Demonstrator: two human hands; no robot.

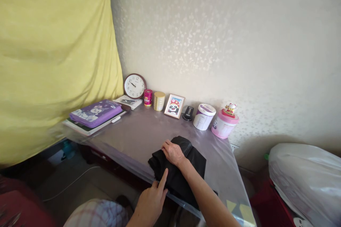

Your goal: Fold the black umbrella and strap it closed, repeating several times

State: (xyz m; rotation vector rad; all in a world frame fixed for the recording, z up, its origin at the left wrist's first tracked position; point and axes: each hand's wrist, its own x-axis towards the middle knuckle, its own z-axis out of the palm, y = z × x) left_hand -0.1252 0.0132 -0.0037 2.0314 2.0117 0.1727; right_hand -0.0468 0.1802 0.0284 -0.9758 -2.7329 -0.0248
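Note:
A bundle of black fabric with layered, pleated folds lies at the front edge of the table. Its kind is not plain to see. My right hand rests on top of it, fingers curled and pressed into the cloth near its left part. Below and to the left, my left hand reaches up to the near edge of the fabric. The index finger is stretched out along the cloth, while the other fingers bend beneath it and are partly hidden. Part of the bundle lies under my right forearm.
Along the wall stand a clock, a pink tin, a cream jar, a framed panda picture, a black device, and two tubs, one topped by a cat figurine. A purple case lies left on books.

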